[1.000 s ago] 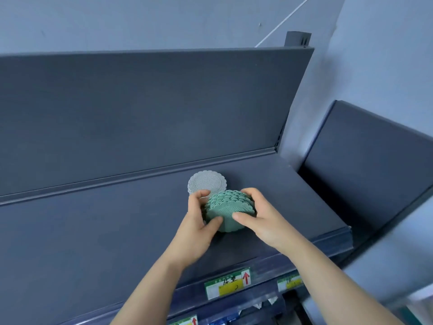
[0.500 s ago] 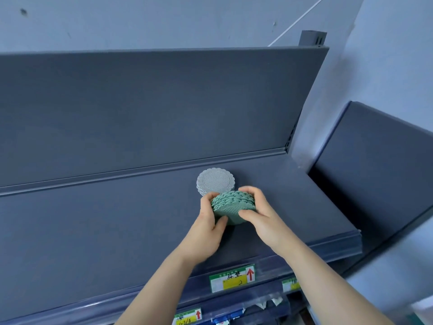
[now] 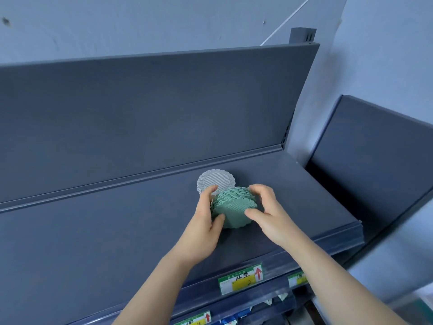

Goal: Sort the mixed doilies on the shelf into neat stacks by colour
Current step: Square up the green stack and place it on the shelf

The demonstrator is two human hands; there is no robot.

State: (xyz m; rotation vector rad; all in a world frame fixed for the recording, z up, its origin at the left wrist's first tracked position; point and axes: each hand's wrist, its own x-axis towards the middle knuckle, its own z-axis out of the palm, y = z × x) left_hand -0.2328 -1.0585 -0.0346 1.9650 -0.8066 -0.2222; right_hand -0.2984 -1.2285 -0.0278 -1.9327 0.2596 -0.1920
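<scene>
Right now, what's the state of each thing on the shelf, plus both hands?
green doilies: one bunch, edges fanned unevenly, tipped toward the camera, gripped from both sides.
white doilies: low stack lying flat on the shelf, behind the green bunch.
left hand: grips the bunch's left side, thumb in front.
right hand: grips its right side, slightly blurred.

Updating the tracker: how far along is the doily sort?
Done: the grey stack lies flat on the shelf. In hand: left hand and right hand grip the green stack, tilted and fanned, not yet squared. Left: even it up and set it beside the grey one. No other loose doilies show.
</scene>
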